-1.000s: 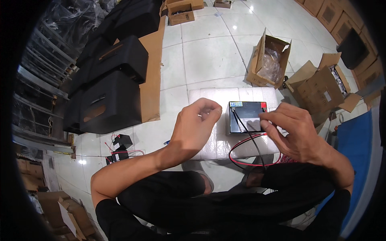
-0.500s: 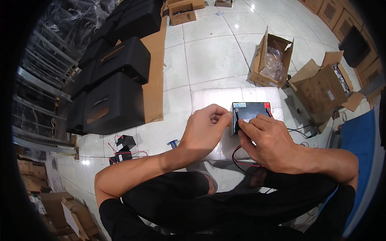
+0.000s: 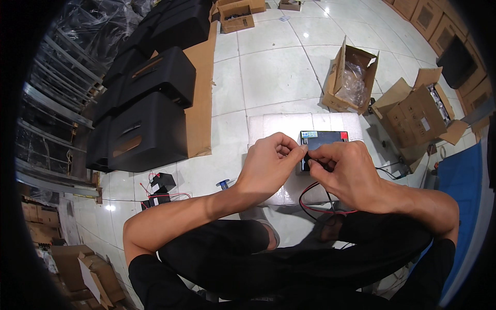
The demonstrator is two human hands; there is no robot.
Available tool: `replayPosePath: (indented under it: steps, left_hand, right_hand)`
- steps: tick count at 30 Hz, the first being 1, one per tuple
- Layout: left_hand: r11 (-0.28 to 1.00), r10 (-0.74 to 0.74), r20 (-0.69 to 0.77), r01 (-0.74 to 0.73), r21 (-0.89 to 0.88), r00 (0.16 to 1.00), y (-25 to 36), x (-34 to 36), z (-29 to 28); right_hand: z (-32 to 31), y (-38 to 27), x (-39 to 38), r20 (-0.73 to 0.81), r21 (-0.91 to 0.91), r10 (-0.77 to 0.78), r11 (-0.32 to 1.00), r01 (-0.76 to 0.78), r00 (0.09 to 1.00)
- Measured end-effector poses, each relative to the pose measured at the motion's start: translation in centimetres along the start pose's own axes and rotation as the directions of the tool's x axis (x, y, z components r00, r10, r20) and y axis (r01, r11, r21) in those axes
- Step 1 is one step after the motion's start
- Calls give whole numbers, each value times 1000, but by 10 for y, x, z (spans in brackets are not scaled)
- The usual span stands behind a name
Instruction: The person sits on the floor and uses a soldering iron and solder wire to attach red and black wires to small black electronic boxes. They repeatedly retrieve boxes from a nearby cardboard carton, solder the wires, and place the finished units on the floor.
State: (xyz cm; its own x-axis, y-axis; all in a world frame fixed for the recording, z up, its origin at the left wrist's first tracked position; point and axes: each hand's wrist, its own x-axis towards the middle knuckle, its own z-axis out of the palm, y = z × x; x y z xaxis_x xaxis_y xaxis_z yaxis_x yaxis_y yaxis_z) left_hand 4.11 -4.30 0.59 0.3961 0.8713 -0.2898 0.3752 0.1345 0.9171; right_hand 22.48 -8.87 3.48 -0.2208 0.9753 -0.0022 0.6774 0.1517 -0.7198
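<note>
A black battery [image 3: 326, 138] with a red corner mark and a small label rests on a white foam-wrapped block [image 3: 266, 122] in front of me. My left hand [image 3: 272, 161] is closed in a pinch at the battery's left edge. My right hand [image 3: 345, 173] reaches over the battery, thumb and index finger pinched near its left terminal. Whatever either pinch holds is too small or hidden to name. Red and black wires [image 3: 309, 190] hang in a loop under my right hand. To the left of the block lies a small blue spool [image 3: 223, 184].
Large black casings [image 3: 150, 129] stand on cardboard at the left, near metal racks. Smaller black batteries with red wires [image 3: 163, 182] lie on the tiles. Open cartons [image 3: 347, 77] sit at the right, beside a blue panel [image 3: 457, 191].
My right hand has drawn its fingers into a pinch near the battery's left terminal. The wires below it have shifted. My left hand has barely moved.
</note>
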Motion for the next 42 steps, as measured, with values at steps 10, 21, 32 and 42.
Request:
replayPosePath:
  steps: [10, 21, 32, 42]
  left_hand:
    - [992, -61, -20, 58, -112, 998, -11, 9, 9]
    - [998, -43, -60, 45, 33, 997, -9, 1, 12]
    - [991, -94, -147, 78, -111, 985, -6, 10, 5]
    - [954, 14, -431, -141, -264, 902, -34, 25, -107]
  right_hand:
    - [0, -3, -1, -4, 44, -47, 998, 47, 999]
    - [-38, -5, -1, -101, -27, 27, 999, -30, 994]
    - [-112, 31, -14, -558, 35, -42, 997, 74, 829]
    - [-165, 193, -120, -834, 3, 163, 957, -291, 527]
